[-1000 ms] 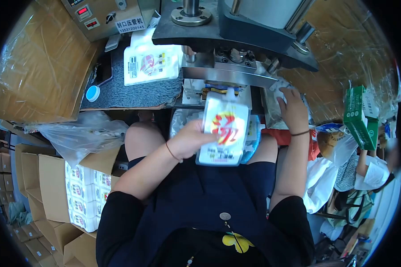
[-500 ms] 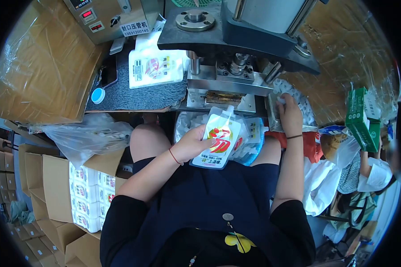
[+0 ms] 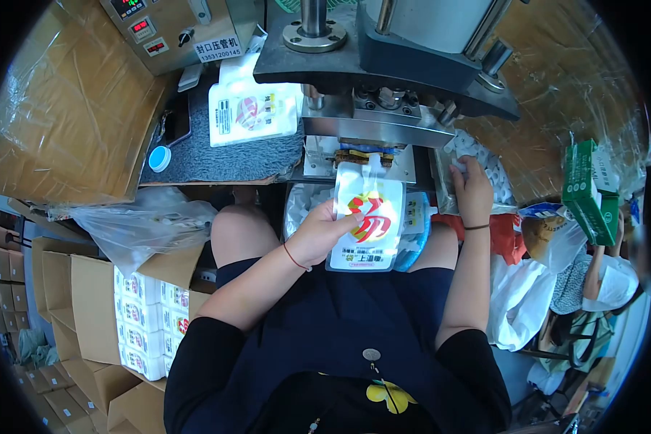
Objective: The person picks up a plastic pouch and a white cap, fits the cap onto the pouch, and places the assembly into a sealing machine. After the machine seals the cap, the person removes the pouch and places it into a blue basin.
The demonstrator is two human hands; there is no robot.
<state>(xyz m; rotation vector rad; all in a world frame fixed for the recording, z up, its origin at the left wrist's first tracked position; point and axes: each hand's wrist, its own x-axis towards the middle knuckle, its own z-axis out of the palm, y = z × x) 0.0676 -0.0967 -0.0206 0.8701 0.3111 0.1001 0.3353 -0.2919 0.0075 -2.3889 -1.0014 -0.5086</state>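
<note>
My left hand (image 3: 322,235) grips a white spouted pouch (image 3: 369,217) with red print by its left edge, thumb on the front. The pouch is upright, its spout at the front edge of the press machine's lower block (image 3: 398,160), below the raised metal bar (image 3: 383,130). My right hand (image 3: 473,189) is at the tray of small white pieces (image 3: 488,170) to the right of the press, fingers bent at its left part; what they hold, if anything, is too small to make out. Below the pouch, a blue-rimmed basin (image 3: 421,242) rests between the knees.
White pouches (image 3: 253,112) lie on a blue mat (image 3: 224,159) at the left, near a blue cap (image 3: 159,158) and a phone (image 3: 176,124). An open carton (image 3: 94,307) of packed pouches stands lower left. A green box (image 3: 589,192) is at the right, a co-worker's arm (image 3: 595,273) beyond.
The pouch has moved right and up toward the press and turned more upright. The press bar has shifted, with its upper shaft now showing taller. My right hand has barely moved.
</note>
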